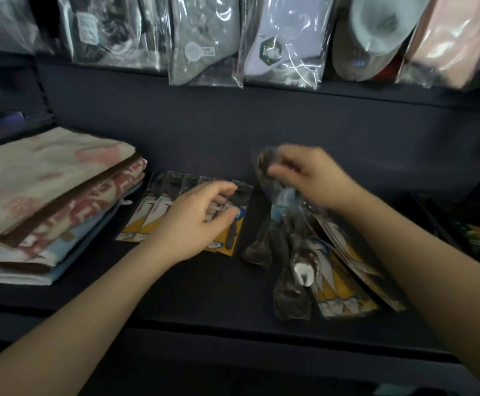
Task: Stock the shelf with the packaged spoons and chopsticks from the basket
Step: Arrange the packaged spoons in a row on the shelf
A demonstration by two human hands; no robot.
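Note:
Several packaged spoons with yellow and white cards lie in a fanned row on the dark shelf. My left hand rests over the right end of that row, fingers curled on the last packet. My right hand, blurred, pinches the top of a clear packaged spoon held upright above the shelf. Below it lies a loose pile of more packaged spoons, some with yellow cards. No basket is in view.
A stack of folded towels fills the shelf's left side. Bagged socks and other packaged goods hang above the back of the shelf. Dark items sit at the far right.

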